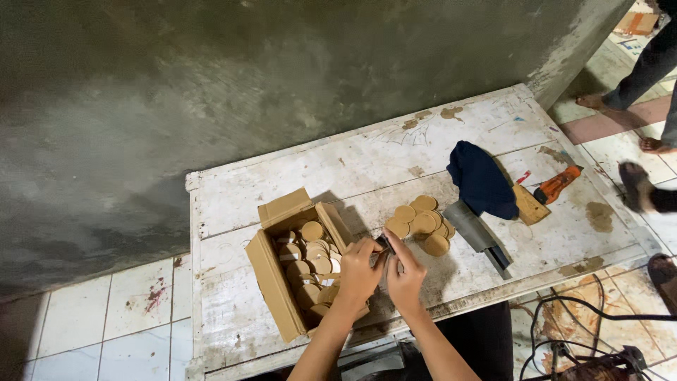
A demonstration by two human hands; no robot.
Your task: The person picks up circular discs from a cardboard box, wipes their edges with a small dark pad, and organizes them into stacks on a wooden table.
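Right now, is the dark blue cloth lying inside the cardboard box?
No, the dark blue cloth lies on the white table, right of the cardboard box, which holds tan round discs.

Open brown cardboard box (282,282) at the white table's left front, flaps up, filled with tan discs

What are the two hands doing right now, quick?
Left hand: closed on a small dark object, beside the box of discs.
Right hand: closed on the same object; what it is cannot be told.
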